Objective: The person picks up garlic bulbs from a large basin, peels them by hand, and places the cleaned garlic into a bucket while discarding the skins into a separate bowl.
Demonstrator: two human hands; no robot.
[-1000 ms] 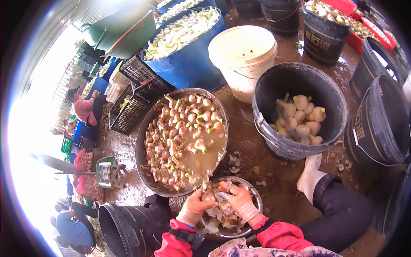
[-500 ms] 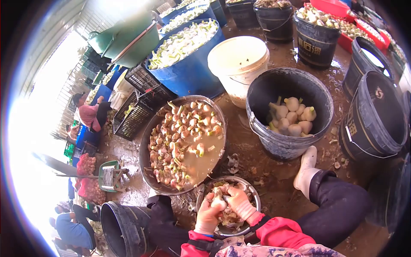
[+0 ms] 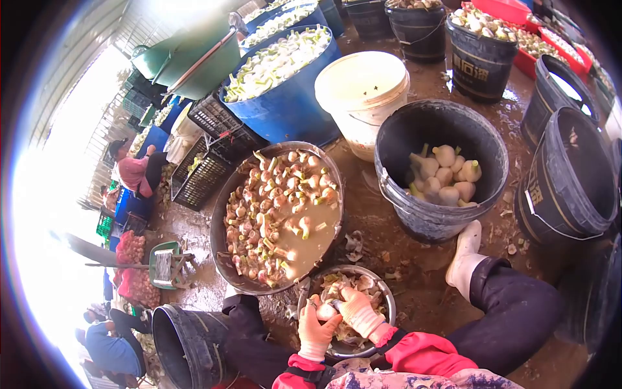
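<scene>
My left hand is closed around a pale garlic bulb. Close beside it, my right hand is closed, with a small dark blade-like tool just showing at its fingertips; most of that tool is hidden. Both hands are over a metal bowl holding loose garlic skins. Beyond the bowl stands a wide tub of murky water, crowded with unpeeled garlic bulbs. A black bucket farther right contains several peeled white garlic bulbs.
My boot rests near the black bucket. A white bucket and a blue barrel full of garlic stand behind. Dark buckets line the right. People sit at left. Peel litters the wet floor.
My hands have turned the garlic bulb, so its round side now shows between them. The right hand has drawn slightly away from the left. The tubs and buckets stay in place.
</scene>
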